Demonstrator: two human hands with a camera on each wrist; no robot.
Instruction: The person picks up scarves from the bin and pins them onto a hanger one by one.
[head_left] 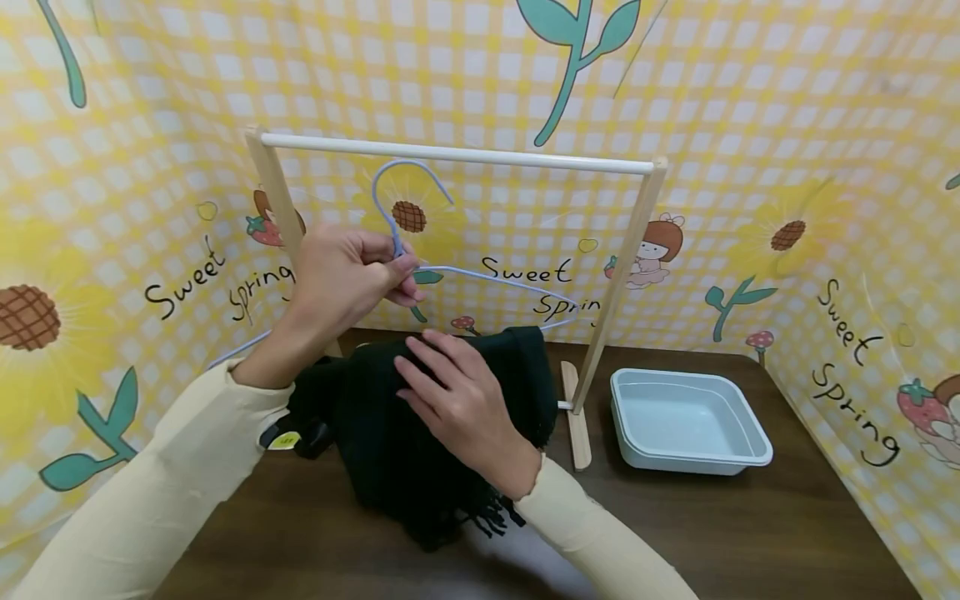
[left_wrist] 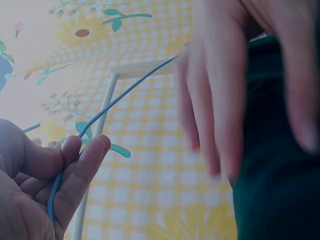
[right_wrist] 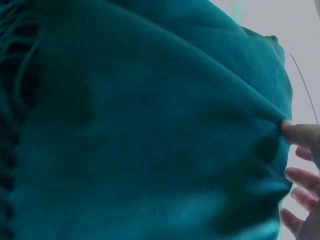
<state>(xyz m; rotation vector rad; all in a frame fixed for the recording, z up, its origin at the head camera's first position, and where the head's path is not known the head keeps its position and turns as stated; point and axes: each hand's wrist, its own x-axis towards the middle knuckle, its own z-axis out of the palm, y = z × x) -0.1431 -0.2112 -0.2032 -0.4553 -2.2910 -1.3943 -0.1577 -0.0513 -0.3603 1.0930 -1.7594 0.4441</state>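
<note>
My left hand (head_left: pixel 345 275) pinches the neck of a light-blue wire hanger (head_left: pixel 408 162), its hook pointing up in front of the rack's bar. In the left wrist view, the thumb and fingers close round the wire (left_wrist: pixel 125 96). A dark green fringed scarf (head_left: pixel 390 450) hangs folded over the lower part of the hanger, its fringe down near the table. Over the scarf's upper part lies my right hand (head_left: pixel 461 400), fingers straight and slightly spread. The right wrist view shows its fingertips (right_wrist: pixel 295 175) along the scarf's folded edge.
A small rack with a white bar (head_left: pixel 465 154) and wooden posts (head_left: pixel 618 283) stands behind the hands. To its right, a pale blue plastic basin (head_left: pixel 690 417) sits on the dark brown table (head_left: pixel 810 517). Yellow checked cloth (head_left: pixel 510 50) surrounds the table's back and sides.
</note>
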